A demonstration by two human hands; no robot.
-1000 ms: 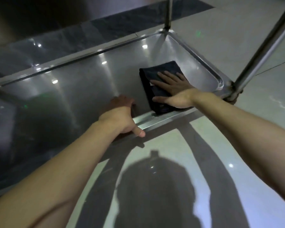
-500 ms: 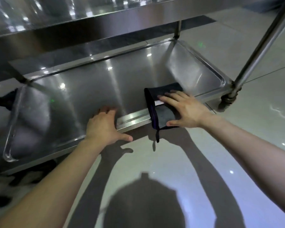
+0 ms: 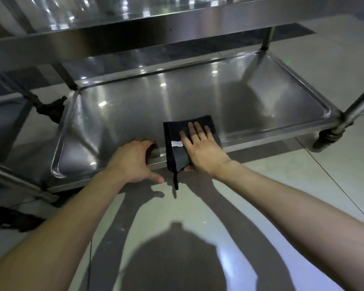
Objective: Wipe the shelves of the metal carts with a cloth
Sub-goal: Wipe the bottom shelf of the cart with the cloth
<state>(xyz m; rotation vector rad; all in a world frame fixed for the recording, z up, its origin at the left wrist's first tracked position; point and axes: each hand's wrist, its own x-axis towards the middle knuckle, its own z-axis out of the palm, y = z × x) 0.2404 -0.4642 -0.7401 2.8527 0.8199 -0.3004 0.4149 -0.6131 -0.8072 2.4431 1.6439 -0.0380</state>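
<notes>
The cart's bottom steel shelf (image 3: pixel 135 106) is a shallow tray with a raised rim. A folded dark cloth (image 3: pixel 177 131) with a white tag lies at its near edge and drapes over the front rim, a loop dangling below. My right hand (image 3: pixel 202 148) presses flat on the cloth with straight fingers; the thumb tip peeks out under the cloth's hanging edge. My left hand (image 3: pixel 132 160) grips the front rim just left of the cloth, fingers curled over it and thumb stretched out.
An upper shelf (image 3: pixel 135 28) overhangs the bottom one. An upright post (image 3: pixel 361 101) and caster (image 3: pixel 328 137) stand at the right corner, another caster (image 3: pixel 51 110) at the left. Glossy tiled floor (image 3: pixel 282 206) lies in front, with a dark object (image 3: pixel 8 219) at far left.
My right hand dragged the cloth from the shelf's right part back to the front rim, where it now hangs over. My left hand stayed on the rim. The view pulled back.
</notes>
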